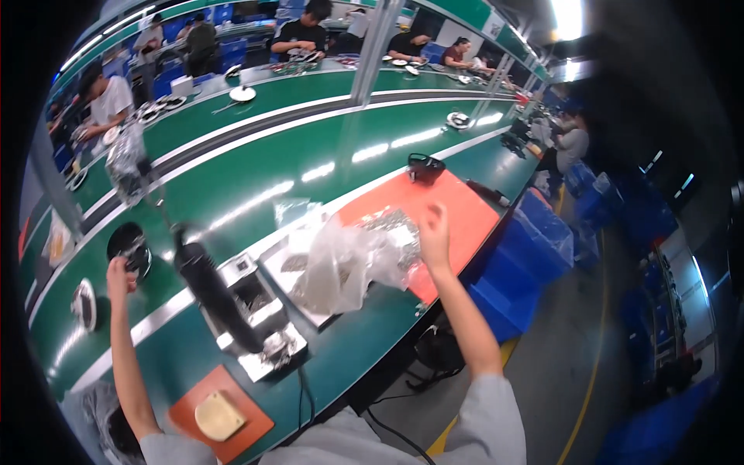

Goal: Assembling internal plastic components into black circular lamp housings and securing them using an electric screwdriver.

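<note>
My left hand point(120, 277) is closed on the near edge of a round black housing point(130, 246) over the green conveyor belt. Just right of it hangs a black power screwdriver point(213, 287), long-bodied and slightly blurred. My right hand point(434, 226) is raised over the orange mat point(473, 213), its fingers loosely apart with nothing visible in them. Beside that hand lies an open clear plastic bag point(341, 267), with small silvery parts point(395, 229) on its right. A black part with a rim point(425, 167) sits at the mat's far edge.
A white-rimmed round part point(84, 304) lies on the belt at left. Below the screwdriver stands a metal screw feeder point(267, 333). A yellowish block point(220, 416) rests on an orange pad nearby. Blue bins point(511, 291) stand at right. Several people work across the belt.
</note>
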The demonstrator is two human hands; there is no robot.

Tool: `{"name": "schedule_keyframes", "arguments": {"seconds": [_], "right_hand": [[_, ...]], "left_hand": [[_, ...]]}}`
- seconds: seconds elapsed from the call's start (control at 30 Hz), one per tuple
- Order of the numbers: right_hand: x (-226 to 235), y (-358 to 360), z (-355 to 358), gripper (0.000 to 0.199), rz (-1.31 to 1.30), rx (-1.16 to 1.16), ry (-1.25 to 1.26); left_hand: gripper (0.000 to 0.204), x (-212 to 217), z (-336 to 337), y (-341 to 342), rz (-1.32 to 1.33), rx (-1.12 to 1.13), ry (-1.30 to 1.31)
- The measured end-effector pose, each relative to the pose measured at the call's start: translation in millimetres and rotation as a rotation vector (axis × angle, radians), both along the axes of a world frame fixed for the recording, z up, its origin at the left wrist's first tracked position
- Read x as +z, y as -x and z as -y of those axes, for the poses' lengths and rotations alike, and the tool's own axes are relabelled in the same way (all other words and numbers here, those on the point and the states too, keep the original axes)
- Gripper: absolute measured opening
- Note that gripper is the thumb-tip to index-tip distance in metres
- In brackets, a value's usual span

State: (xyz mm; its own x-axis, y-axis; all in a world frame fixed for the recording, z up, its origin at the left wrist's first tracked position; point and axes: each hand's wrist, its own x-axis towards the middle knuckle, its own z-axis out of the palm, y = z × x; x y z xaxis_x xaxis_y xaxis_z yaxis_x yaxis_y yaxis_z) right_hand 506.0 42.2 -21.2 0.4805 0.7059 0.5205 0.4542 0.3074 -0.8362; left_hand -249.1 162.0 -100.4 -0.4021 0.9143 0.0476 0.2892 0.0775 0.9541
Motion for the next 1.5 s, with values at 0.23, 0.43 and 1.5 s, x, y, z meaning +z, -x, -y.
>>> {"name": "schedule_keyframes", "arguments": {"seconds": [0.23, 0.43, 1.5], "right_hand": [[-15, -146, -188, 0.079, 1.086, -0.525, 0.399], [-48, -160, -200, 0.030, 1.148, -0.527, 0.546], [-3, 364, 196, 0.042, 0.322, 1.179, -0.228]], "left_hand": [[0.042, -32, 137, 15, 0.094, -0.163, -0.047], [0.024, 100, 338, -104, 0.070, 0.205, 0.214], [0.062, 52, 420, -229, 1.030, 0.295, -0.418]]}}
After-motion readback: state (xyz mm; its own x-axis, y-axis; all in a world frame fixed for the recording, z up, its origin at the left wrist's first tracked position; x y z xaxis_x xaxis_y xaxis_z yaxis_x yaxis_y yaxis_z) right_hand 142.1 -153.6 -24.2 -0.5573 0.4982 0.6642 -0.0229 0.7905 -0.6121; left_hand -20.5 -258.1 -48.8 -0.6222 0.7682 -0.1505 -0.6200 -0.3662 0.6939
